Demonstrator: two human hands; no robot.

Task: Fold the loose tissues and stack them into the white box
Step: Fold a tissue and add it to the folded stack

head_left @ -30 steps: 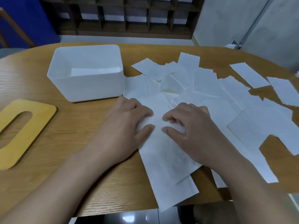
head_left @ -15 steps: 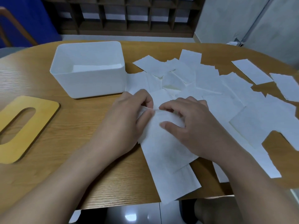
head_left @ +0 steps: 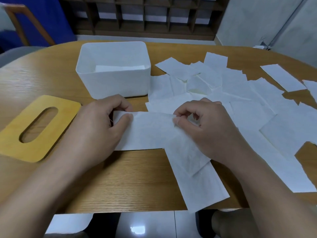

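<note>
Half a second ago both hands pressed on the pile; now the left hand and right hand each pinch an end of one tissue, stretched near the desk edge, ready to fold. The white box stands just beyond, open.

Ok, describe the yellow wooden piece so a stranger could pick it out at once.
Start at the white box on the wooden table. Nearer the person and left of the left hand lies the yellow lid, flat. It alone is yellow and has a long oval slot.
</note>
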